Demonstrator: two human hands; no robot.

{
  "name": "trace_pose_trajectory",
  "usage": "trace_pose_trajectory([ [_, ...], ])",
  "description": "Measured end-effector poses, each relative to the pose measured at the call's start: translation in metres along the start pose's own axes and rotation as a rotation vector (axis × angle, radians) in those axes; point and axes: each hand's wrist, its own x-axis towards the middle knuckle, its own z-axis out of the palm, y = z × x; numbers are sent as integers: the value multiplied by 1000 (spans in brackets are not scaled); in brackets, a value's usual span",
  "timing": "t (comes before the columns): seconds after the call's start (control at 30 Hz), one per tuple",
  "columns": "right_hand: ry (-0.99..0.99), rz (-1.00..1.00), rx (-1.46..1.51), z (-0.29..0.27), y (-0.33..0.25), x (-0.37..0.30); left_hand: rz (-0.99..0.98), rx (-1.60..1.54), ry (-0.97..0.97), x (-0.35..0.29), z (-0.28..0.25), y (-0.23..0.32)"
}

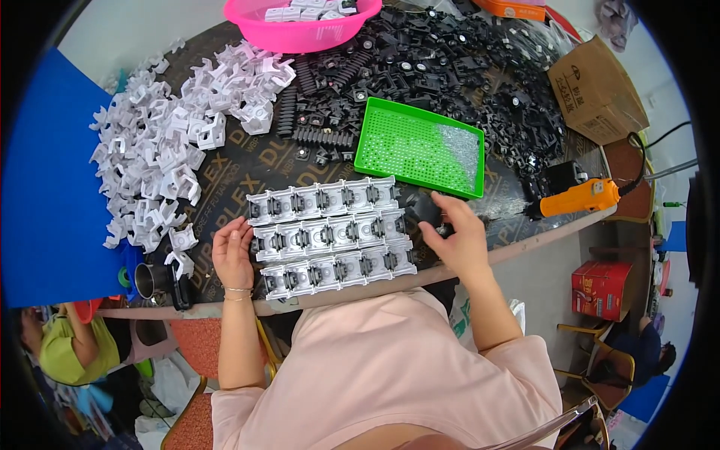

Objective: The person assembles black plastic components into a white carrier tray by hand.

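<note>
Three long rows of joined silvery-white plastic housings with black clips lie side by side near the table's front edge: the far row (322, 199), the middle row (327, 235) and the near row (339, 271). My left hand (234, 251) rests against the left ends of the rows, its fingers loosely bent and holding nothing. At the right ends, my right hand (459, 236) has thumb and forefinger on either side of a flat black piece (425, 211). The palm hides part of what lies under it.
Loose white housings (161, 142) are heaped at left, black parts (450, 56) at the back. A green tray (401, 139) holds small metal pieces. Around stand a pink basin (300, 34), a carton (598, 90), an orange-handled tool (579, 198) and a metal cup (152, 280).
</note>
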Motion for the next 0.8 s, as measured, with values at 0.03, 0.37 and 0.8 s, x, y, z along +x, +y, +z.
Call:
trace_pose_trajectory([
  [0.03,-35,73,30,-4,0,1,0,-1,2,0,-1,0],
  [0.37,-151,114,-34,20,-27,-7,-5,-17,-3,1,2,2],
  [0.8,40,-41,-356,45,-32,-18,-1,0,-42,1,-2,-1],
])
